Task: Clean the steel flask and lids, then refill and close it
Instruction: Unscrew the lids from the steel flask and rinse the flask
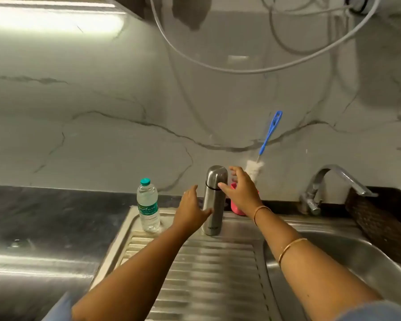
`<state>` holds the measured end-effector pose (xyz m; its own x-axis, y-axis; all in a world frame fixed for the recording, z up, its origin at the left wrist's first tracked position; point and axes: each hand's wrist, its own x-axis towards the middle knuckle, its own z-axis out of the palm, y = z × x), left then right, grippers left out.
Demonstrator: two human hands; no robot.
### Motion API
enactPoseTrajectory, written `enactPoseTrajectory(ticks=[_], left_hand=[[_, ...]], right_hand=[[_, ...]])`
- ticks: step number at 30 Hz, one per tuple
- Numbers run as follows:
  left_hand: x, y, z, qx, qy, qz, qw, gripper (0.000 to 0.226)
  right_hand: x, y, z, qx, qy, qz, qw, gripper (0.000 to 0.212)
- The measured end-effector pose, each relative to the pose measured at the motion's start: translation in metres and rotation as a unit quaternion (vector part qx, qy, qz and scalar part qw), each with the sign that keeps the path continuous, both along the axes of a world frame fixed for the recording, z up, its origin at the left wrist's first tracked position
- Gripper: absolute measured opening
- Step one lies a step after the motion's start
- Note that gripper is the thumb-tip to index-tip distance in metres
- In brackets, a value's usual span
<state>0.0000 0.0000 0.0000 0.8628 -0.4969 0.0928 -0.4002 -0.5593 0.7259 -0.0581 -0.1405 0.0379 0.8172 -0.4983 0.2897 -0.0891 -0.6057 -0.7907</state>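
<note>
Head view: looks down on a steel sink unit set into a dark bench [44, 216], with a marble-patterned wall behind.
Water bottle [148, 205]: clear plastic with a teal cap, upright on the back left corner of the drainboard [206, 262].
Left grip [190, 209]: a bare hand, released, fingers straight, just left of the flask's lower body; whether the thumb touches it cannot be told.
Steel flask [214, 200]: upright at the drainboard's back edge, between the two hands, domed cap on.
Right grip [243, 193]: a bare hand, released, fingers spread beside the cap, thumb near the seam under it.
Pink cup [235, 208]: just right of the flask, mostly hidden behind the right grip.
Bottle brush [270, 133]: blue handle leaning on the wall, white bristles low behind the cup.
Tap [329, 179]: steel, at the back of the sink basin [333, 251].
Woven basket [375, 221]: far right on the bench.
</note>
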Motion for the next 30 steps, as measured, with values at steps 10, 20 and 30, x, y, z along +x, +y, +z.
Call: enactPoseTrajectory(ticks=[10, 20, 30], left_hand=[[0.033, -0.038, -0.014, -0.035, 0.065, 0.022, 0.997, 0.093], [0.015, -0.018, -0.014, -0.058, 0.059, -0.003, 0.997, 0.090], [-0.040, 0.032, -0.028, -0.075, 0.035, -0.025, 0.996, 0.081]], right_hand=[[0.046, -0.015, -0.020, 0.024, 0.025, 0.021, 0.999, 0.075], [0.014, 0.007, -0.012, -0.100, 0.006, -0.007, 0.995, 0.071], [-0.058, 0.072, -0.008, -0.145, 0.008, 0.003, 0.989, 0.068]])
